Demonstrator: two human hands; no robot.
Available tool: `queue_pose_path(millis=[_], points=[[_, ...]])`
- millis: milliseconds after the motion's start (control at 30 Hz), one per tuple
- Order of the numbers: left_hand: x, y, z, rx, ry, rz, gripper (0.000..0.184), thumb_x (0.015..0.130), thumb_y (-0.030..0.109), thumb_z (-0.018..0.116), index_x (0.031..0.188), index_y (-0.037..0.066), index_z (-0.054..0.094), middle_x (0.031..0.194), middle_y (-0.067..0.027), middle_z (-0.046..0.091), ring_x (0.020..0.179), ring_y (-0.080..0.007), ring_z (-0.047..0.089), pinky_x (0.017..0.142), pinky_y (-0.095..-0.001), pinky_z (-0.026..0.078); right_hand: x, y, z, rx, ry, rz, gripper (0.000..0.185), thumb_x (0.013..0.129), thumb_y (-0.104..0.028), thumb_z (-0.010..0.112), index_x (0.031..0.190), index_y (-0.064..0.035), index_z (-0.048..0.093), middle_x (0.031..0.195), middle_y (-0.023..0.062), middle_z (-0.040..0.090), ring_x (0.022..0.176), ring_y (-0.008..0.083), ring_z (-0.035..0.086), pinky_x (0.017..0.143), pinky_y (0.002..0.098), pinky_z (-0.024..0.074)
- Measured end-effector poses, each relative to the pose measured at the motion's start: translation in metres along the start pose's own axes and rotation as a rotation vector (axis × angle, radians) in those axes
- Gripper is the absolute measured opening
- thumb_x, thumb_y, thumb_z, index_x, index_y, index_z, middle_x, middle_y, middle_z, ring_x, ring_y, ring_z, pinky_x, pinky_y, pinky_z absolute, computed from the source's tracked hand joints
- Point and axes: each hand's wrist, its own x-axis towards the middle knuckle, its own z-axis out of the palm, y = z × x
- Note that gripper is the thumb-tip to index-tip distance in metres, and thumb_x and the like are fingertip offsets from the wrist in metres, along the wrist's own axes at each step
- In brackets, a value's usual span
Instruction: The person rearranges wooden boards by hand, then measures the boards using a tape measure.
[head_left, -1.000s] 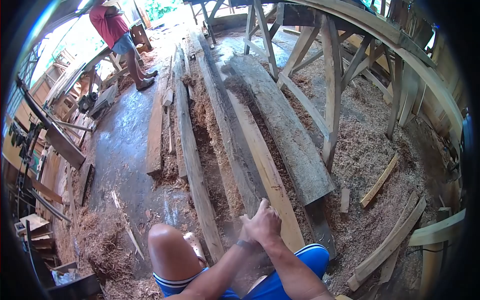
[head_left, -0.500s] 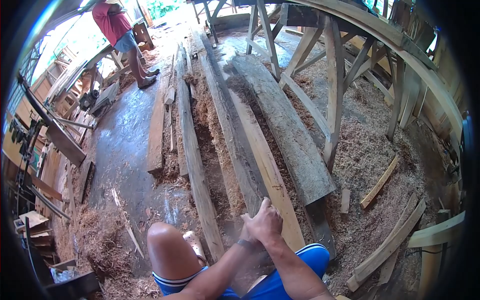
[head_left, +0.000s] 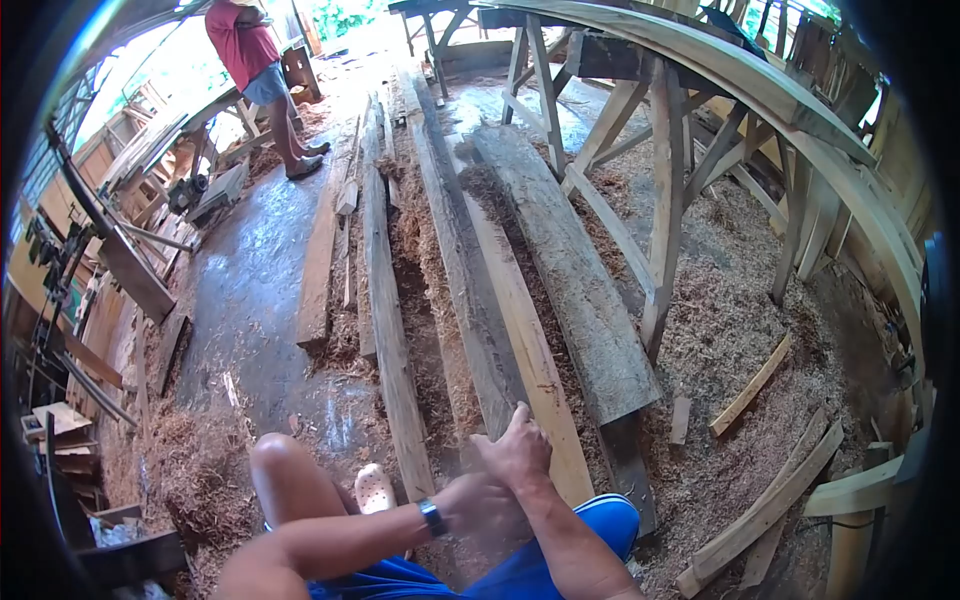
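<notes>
My right hand is in front of me over the near end of a long weathered timber. Its back faces up and its thumb stands apart from the fingers, which bend downward; I see nothing in it. My left hand, below a dark wristband, crosses at my right wrist and appears to touch it. Motion smears its fingers, so their shape is unclear. A paler board runs just right of the weathered timber.
A wide rough plank lies further right, near wooden trestle legs and offcuts. Wood shavings cover much of the floor. Another person stands at the far left, beside a bench. My shoe is by the timbers.
My left hand has slid back from my right hand toward the right wrist and is now blurred. My right hand has shifted slightly left and down. The view has moved a little.
</notes>
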Motion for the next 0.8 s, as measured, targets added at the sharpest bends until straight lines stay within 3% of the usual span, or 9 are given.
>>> queue_pose_path(millis=[33,67,200,300,433,600,700,800], points=[[-0.019,0.003,0.002,0.069,0.136,-0.093,0.034,0.103,0.029,0.035,0.126,0.006,0.048,0.122,-0.0153,0.058,0.104,-0.0247,0.06,0.09,-0.0398,0.048,0.001,0.002,0.001,0.011,0.014,-0.02,0.092,0.069,-0.045,0.078,0.133,0.0075,0.038,0.109,0.0301,0.061,0.104,0.0407,0.061,0.09,0.0468,0.0484],[-0.02,0.004,-0.017,0.144,0.09,-0.109,0.027,0.102,0.027,0.037,0.117,0.009,0.051,0.111,-0.0131,0.062,0.088,-0.0199,0.063,0.075,-0.036,0.051,0.001,0.003,0.002,0.025,0.029,-0.036,0.093,0.069,-0.046,0.078,0.134,0.0079,0.037,0.109,0.0305,0.061,0.104,0.0408,0.061,0.09,0.047,0.0483],[-0.033,0.035,-0.027,0.259,-0.026,-0.078,0.023,0.101,0.026,0.043,0.115,0.009,0.052,0.091,-0.0046,0.066,0.073,-0.0152,0.063,0.066,-0.0295,0.051,0.0,0.003,-0.004,0.211,-0.024,-0.022,0.098,0.071,-0.046,0.077,0.138,0.0104,0.031,0.122,0.0337,0.054,0.115,0.0438,0.055,0.098,0.0458,0.0444],[-0.003,0.041,-0.05,0.166,-0.12,0.06,0.025,0.101,0.027,0.046,0.115,0.007,0.051,0.095,-0.0051,0.067,0.075,-0.0143,0.064,0.066,-0.0288,0.051,0.005,0.009,-0.008,0.41,-0.028,-0.033,0.1,0.074,-0.047,0.075,0.14,0.0116,0.028,0.13,0.0357,0.047,0.123,0.0441,0.048,0.104,0.0442,0.04],[-0.024,0.041,-0.017,0.503,-0.027,0.339,0.033,0.098,0.022,0.052,0.123,0.0,0.05,0.097,-0.0064,0.066,0.076,-0.0126,0.065,0.063,-0.0249,0.051,0.016,0.029,0.01,0.56,0.014,-0.064,0.093,0.081,-0.048,0.069,0.141,0.0105,0.03,0.136,0.0364,0.042,0.13,0.0422,0.042,0.109,0.0435,0.0346],[-0.024,0.038,-0.009,0.489,0.08,0.282,0.039,0.096,0.025,0.056,0.126,0.0,0.049,0.099,-0.0055,0.065,0.075,-0.0123,0.066,0.053,-0.0207,0.043,0.019,0.034,0.013,0.71,-0.044,-0.02,0.08,0.091,-0.044,0.061,0.141,0.0098,0.031,0.138,0.0302,0.043,0.131,0.0351,0.042,0.109,0.0394,0.0327],[-0.027,0.04,0.0,0.554,0.161,0.227,0.044,0.095,0.031,0.059,0.126,0.001,0.049,0.1,-0.0056,0.064,0.075,-0.0145,0.066,0.056,-0.0219,0.047,0.022,0.043,0.021,0.789,-0.061,-0.001,0.079,0.093,-0.05,0.054,0.142,0.0081,0.031,0.139,0.0292,0.043,0.132,0.0368,0.042,0.109,0.0406,0.0332],[-0.034,0.043,0.012,0.718,0.155,0.229,0.068,0.088,0.052,0.062,0.127,-0.002,0.048,0.112,-0.0152,0.059,0.083,-0.0234,0.067,0.068,-0.036,0.057,0.019,0.036,0.011,0.907,-0.106,0.018,0.078,0.095,-0.054,0.046,0.143,0.0058,0.031,0.141,0.0259,0.042,0.132,0.0337,0.041,0.108,0.0396,0.0333]])
